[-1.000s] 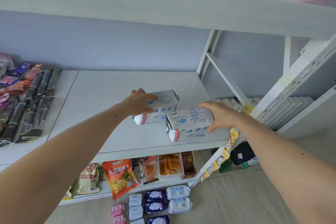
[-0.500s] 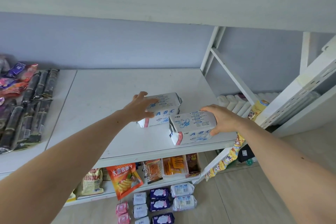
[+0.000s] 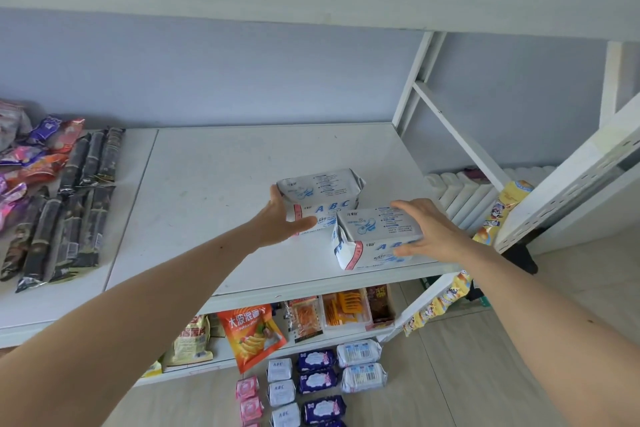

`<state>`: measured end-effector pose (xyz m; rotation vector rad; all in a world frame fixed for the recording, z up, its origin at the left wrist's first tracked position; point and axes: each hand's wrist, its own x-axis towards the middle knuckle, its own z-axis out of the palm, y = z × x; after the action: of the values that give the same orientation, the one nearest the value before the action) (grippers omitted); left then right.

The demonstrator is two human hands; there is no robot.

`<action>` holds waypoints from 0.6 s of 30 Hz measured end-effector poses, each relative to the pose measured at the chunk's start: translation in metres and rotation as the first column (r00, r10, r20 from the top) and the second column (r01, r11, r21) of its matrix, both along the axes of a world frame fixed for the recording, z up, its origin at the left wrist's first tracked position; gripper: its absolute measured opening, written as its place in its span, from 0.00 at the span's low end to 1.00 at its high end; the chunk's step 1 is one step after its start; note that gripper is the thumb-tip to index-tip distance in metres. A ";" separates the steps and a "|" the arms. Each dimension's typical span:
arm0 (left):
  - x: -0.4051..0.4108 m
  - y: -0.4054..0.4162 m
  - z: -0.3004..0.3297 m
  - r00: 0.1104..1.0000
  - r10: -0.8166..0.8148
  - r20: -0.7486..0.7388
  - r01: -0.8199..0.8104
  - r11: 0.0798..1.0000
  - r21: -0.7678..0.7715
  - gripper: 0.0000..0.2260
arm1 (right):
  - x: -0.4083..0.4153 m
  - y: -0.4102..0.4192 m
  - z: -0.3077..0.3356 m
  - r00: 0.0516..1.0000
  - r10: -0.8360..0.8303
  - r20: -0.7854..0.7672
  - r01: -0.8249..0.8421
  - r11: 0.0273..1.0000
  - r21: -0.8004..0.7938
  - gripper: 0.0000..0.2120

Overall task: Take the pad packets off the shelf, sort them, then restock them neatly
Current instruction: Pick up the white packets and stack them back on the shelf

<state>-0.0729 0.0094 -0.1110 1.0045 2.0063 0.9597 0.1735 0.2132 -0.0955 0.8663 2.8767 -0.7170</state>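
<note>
Two white pad packets on the middle shelf (image 3: 214, 184), both printed "ABC" in blue: the rear packet (image 3: 320, 196) further back, the front packet (image 3: 375, 239) near the shelf's front edge, the two touching or nearly so at a corner. Left hand (image 3: 282, 222) reaching in from the lower left, forearm stretched out, fingers over the rear packet's left end and thumb laid along its front face, so holding it in a loose clasp. Right hand (image 3: 427, 232) coming in from the lower right, fingers spread on top of the front packet's right end and thumb against its front face, gripping lightly; how firmly, cannot tell.

On the floor (image 3: 485, 374) below, sorted rows of small packets: three pink packets (image 3: 247, 388) at least, three white packets (image 3: 280, 390) marked ABC, three dark blue packets (image 3: 317, 380) and part of a fourth, two pale packets (image 3: 360, 364). Lowest rows cut by the frame edge.

On the lower shelf (image 3: 221, 354), an orange snack bag (image 3: 251, 334), a cream-coloured bag (image 3: 190, 340) and several small orange and brown snack packs. At the left of the middle shelf, a row of dark stick-shaped packs (image 3: 69, 204) and some purple and pink wrappers (image 3: 31, 156).
</note>
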 end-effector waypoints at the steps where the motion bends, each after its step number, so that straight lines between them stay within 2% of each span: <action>1: 0.002 0.002 0.001 1.000 -0.009 0.017 0.008 1.000 0.024 0.29 | -0.004 -0.002 -0.002 1.000 -0.008 -0.020 0.008 1.000 -0.002 0.43; 5: 0.002 0.015 0.000 0.996 -0.014 0.090 0.006 0.996 0.086 0.22 | -0.025 -0.006 -0.010 0.996 -0.021 -0.090 0.019 1.000 -0.024 0.42; 9: 0.007 0.027 0.002 0.985 0.005 0.174 -0.027 0.992 0.126 0.18 | -0.038 -0.008 -0.019 0.973 -0.103 -0.207 0.094 0.994 -0.052 0.53; 10: 0.010 0.029 0.003 0.981 0.027 0.193 -0.055 0.988 0.142 0.19 | -0.039 -0.008 -0.021 0.957 -0.144 -0.250 0.127 0.988 -0.085 0.56; 12: 0.018 0.031 0.001 0.967 0.093 0.237 -0.137 0.975 0.176 0.28 | -0.037 -0.008 -0.025 0.926 -0.234 -0.296 0.179 0.963 -0.202 0.59; 15: 0.028 0.035 -0.016 0.936 0.164 0.312 -0.234 0.950 0.204 0.23 | -0.036 -0.005 -0.035 0.903 -0.323 -0.283 0.212 0.908 -0.361 0.59; 18: 0.037 0.047 -0.026 0.896 0.194 0.398 -0.296 0.931 0.212 0.19 | -0.040 0.002 -0.042 0.885 -0.321 -0.338 0.153 0.885 -0.440 0.54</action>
<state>-0.0355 0.0566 -0.1372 0.6422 1.7358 1.4747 0.1340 0.2157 -0.1374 1.1358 2.7815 -1.6276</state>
